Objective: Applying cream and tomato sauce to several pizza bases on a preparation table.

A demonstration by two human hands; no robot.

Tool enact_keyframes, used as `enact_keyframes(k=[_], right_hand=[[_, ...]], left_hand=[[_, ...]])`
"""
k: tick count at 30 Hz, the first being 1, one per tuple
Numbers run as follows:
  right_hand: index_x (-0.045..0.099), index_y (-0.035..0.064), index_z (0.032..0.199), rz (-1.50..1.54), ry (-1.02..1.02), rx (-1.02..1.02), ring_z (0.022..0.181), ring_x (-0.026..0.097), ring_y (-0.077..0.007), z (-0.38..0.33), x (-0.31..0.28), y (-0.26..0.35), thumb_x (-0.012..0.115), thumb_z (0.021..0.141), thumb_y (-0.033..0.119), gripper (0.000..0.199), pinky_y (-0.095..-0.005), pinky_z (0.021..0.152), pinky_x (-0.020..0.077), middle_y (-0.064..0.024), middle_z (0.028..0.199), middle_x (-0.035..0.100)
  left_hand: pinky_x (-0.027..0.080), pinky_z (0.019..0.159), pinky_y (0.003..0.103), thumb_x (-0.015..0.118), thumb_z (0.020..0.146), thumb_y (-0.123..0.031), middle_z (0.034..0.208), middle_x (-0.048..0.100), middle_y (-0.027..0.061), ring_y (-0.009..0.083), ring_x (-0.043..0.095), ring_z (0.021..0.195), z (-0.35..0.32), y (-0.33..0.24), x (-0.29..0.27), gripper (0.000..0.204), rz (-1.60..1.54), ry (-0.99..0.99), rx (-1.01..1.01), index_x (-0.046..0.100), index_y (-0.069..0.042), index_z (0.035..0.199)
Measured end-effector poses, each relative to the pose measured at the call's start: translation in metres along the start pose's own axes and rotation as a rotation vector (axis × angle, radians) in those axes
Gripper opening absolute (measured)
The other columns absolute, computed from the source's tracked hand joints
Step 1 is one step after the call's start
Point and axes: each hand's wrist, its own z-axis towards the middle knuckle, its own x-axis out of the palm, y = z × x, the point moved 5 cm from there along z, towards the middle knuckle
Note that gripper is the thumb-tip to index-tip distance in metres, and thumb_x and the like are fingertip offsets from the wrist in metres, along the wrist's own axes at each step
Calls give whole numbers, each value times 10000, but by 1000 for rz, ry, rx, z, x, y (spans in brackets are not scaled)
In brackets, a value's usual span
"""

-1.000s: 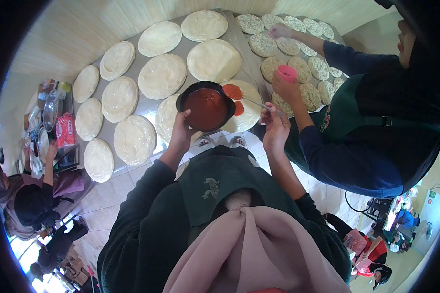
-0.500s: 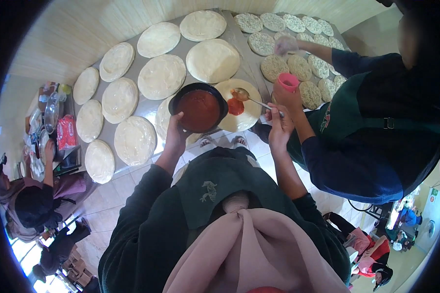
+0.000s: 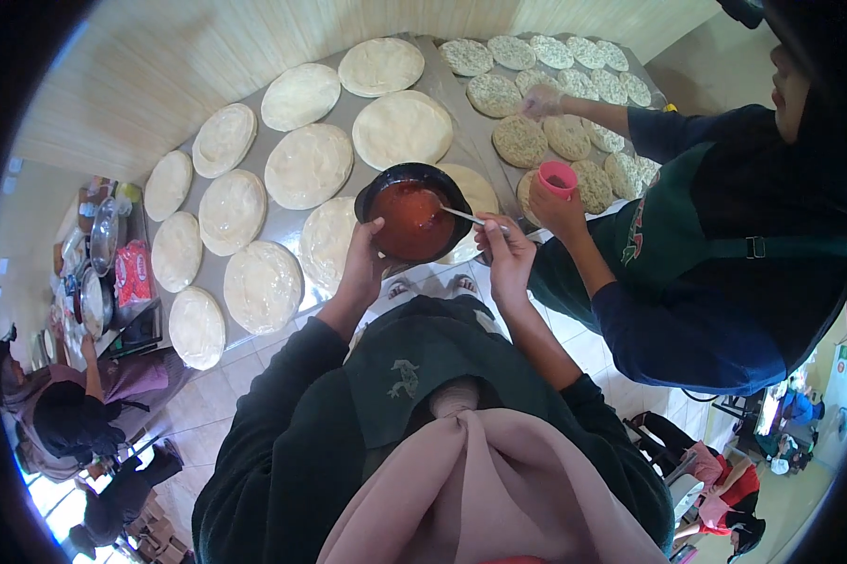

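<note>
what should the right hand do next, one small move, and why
Probably lift the silvery metal spoon with the right hand: its head appears dipped in the smooth red sauce, the left hand holds the round black bowl containing it, and a pale, flat dough round lies close by, partly hidden behind the bowl.

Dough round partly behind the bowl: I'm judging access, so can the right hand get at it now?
Probably yes: the dough round shows past the bowl, near the right hand. But the bowl hides much of it, and that hand holds a spoon dipped in sauce.
</note>
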Motion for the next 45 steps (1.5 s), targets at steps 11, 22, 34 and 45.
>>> enact_keyframes(k=[11,22,34,45], right_hand=[[638,-26,971,446,-196,196,635,556,-108,3,-13,-12,568,910,140,190,-241,581,458,-66,756,622],[644,-16,952,-452,27,-267,685,562,-142,11,-20,-30,559,895,76,138,-248,616,448,-89,860,613],[648,-6,984,-285,100,-414,760,582,-135,27,14,41,572,890,73,144,-225,664,453,-87,869,608],[649,-18,995,70,50,17,677,539,-79,45,26,-20,551,924,127,189,-217,604,434,-43,809,623]], left_hand=[[378,939,481,514,856,-367,1242,436,105,242,430,1166,2,6,-20,492,-5,-40,19,382,-71,1226],[339,964,482,502,855,-398,1226,465,104,236,432,1159,-6,5,-52,496,-15,-161,12,405,-83,1225],[347,948,494,530,846,-381,1174,456,95,233,429,1132,16,-3,-37,437,-23,-60,25,405,-100,1157],[405,900,459,556,829,-355,1190,438,85,211,421,1151,31,-23,-16,453,-5,-142,105,403,-102,1172]])
